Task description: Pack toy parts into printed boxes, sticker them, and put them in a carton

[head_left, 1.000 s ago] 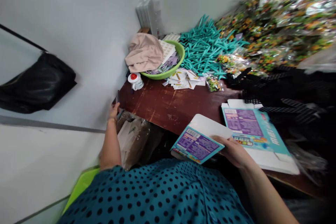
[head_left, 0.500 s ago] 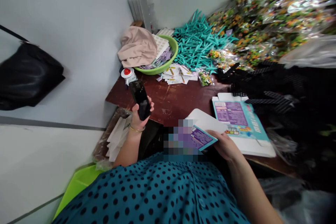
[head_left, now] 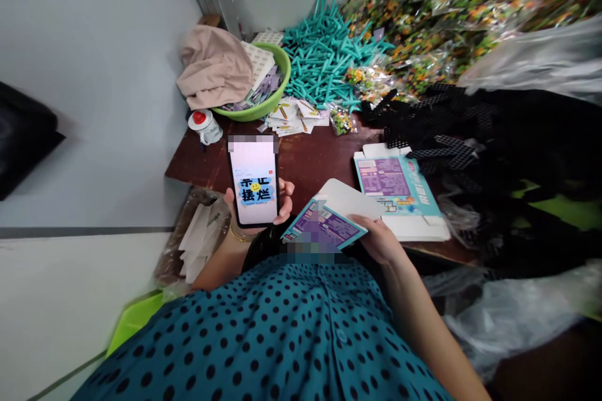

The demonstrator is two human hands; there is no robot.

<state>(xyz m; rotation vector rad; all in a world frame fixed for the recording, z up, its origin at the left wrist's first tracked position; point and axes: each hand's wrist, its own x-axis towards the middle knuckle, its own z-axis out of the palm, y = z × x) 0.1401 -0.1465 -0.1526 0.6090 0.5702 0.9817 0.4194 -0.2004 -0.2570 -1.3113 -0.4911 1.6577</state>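
From here I see one lit black smartphone (head_left: 254, 182) gripped upright in my left hand (head_left: 285, 200), one teal-and-purple cardboard box (head_left: 324, 225) pinched in my right hand (head_left: 382, 241), and a second flat teal box (head_left: 399, 191) on the dark red wooden table (head_left: 310, 160) by a grey wall (head_left: 117, 75).

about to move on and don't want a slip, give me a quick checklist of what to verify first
- Left hand free: not ok, it holds a lit phone
- Right hand gripping the carton: ok, at its edge
- Flat box on the table: ok
- Lidded mug upright: ok, near the table's edge
- Carton empty inside: cannot tell
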